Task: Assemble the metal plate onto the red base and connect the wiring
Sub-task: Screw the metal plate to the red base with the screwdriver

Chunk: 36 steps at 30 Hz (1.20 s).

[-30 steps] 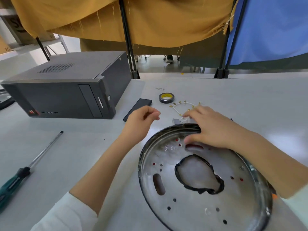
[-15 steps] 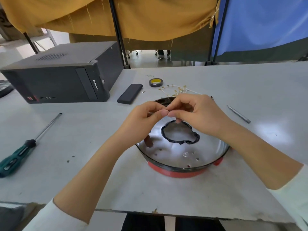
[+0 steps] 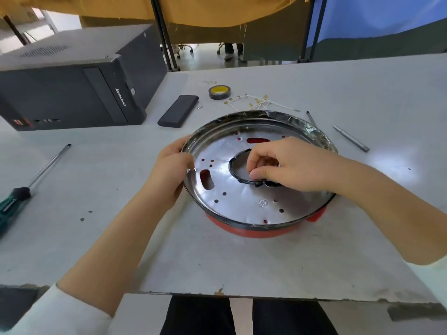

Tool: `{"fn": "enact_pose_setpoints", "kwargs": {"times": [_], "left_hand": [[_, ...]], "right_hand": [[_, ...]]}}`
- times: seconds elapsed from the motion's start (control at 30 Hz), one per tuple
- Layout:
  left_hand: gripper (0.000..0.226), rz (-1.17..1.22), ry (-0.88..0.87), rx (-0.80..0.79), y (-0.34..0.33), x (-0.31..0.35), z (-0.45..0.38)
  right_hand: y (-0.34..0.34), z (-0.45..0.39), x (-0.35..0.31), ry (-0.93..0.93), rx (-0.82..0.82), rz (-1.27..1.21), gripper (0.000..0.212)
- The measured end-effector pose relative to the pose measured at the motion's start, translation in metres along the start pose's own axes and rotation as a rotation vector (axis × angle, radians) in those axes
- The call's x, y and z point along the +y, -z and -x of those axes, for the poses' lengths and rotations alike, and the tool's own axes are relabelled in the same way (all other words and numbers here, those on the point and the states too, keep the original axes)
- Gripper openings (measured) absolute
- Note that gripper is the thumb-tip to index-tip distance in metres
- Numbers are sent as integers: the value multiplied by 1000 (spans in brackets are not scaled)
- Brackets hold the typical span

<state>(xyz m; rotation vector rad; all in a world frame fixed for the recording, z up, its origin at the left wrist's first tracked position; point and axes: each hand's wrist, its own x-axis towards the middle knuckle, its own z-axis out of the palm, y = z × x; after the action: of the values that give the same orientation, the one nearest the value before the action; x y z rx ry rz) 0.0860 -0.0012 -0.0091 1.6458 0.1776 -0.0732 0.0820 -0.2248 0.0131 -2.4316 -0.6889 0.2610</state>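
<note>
A round shiny metal plate (image 3: 242, 201) with holes, slots and a black-edged middle opening sits on the red base (image 3: 254, 232), whose rim shows under the plate's near edge. My left hand (image 3: 173, 172) grips the plate's left rim. My right hand (image 3: 285, 165) hovers over the middle opening, its fingers curled and its thumb and fingertips pinched together at the opening's edge; what they pinch is too small to tell. A bundle of thin white wires with brass terminals (image 3: 258, 103) lies on the table behind the plate.
A black computer case (image 3: 72, 85) stands at the back left. A dark flat bar (image 3: 178, 111) and a roll of tape (image 3: 219, 92) lie behind the plate. A green-handled screwdriver (image 3: 26, 187) lies at the left, metal bits (image 3: 350, 141) at the right.
My hands have parted: the left has dropped to the plate's left rim and the right has lowered to the middle opening. The view has moved closer to the plate.
</note>
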Motion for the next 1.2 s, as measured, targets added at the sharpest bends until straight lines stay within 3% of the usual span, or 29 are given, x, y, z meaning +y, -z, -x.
{"fn": "enact_pose_setpoints", "kwargs": {"times": [0.1, 0.5, 0.63, 0.7, 0.8, 0.93, 1.1, 1.2], "left_hand": [[72, 9, -35, -20, 5, 3, -14], [67, 23, -17, -128, 8, 5, -37], [56, 177, 95, -7, 5, 4, -31], [61, 253, 139, 5, 5, 0, -20], [71, 327, 108, -45, 0, -7, -3], [76, 425, 63, -27, -3, -11, 1], [86, 401, 46, -6, -3, -13, -3], [86, 402, 54, 22, -4, -12, -7]], "right_hand": [[-3, -3, -4, 22, -49, 1, 10], [-6, -13, -4, 57, -191, -5, 9], [-9, -13, -1, 47, -206, 9, 6], [-9, -13, -2, 38, -205, -2, 6], [-10, -13, -3, 25, -214, 4, 12], [-10, -14, -1, 28, -205, 16, 3], [-4, -10, -7, 202, -51, 88, 8], [0, -9, -23, 271, -162, 45, 5]]}}
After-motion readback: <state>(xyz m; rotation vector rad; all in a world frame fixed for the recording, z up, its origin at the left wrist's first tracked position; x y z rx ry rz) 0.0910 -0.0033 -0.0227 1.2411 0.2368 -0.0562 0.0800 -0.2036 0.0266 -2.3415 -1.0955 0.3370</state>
